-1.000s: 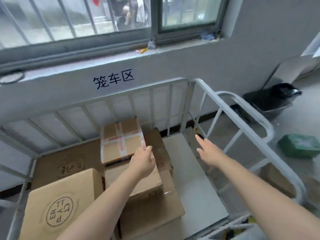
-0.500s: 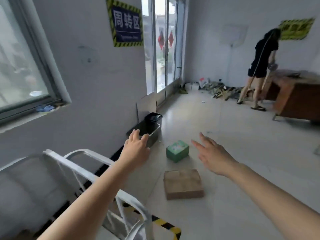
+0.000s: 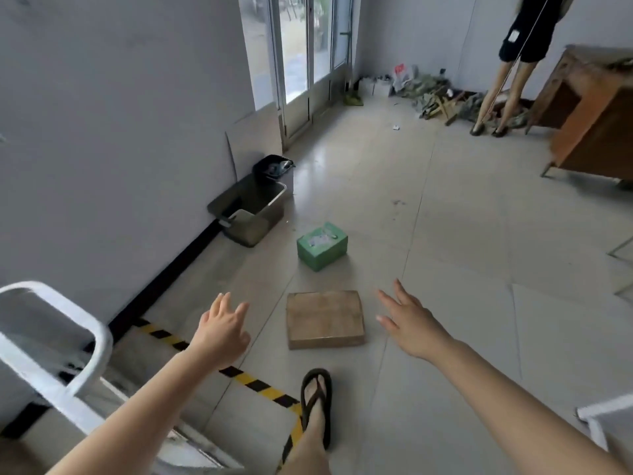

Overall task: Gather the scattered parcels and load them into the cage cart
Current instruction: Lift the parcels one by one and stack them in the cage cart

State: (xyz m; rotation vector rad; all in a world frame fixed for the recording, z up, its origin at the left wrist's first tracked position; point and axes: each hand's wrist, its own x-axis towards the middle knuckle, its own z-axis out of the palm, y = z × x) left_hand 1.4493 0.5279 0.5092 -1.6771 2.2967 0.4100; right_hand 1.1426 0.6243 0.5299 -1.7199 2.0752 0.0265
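A flat brown cardboard parcel [image 3: 324, 318] lies on the tiled floor just ahead of my foot. Beyond it sits a small green box [image 3: 322, 245]. My left hand [image 3: 221, 329] hovers open to the left of the brown parcel, fingers spread, holding nothing. My right hand [image 3: 409, 320] hovers open to its right, also empty. Neither hand touches the parcel. The white rail of the cage cart [image 3: 65, 341] shows at the lower left; its inside is out of view.
Yellow-black floor tape [image 3: 260, 389] marks the cart bay. A grey bin with a black bag [image 3: 255, 209] stands by the left wall. Another person [image 3: 510, 66] stands at the back right beside a wooden desk [image 3: 592, 121]. A white frame corner [image 3: 603, 423] shows at lower right.
My view swung from the cart's inside, where my left hand rested on a taped box, to the floor. Both empty hands now reach toward the brown parcel, closer than half a second ago.
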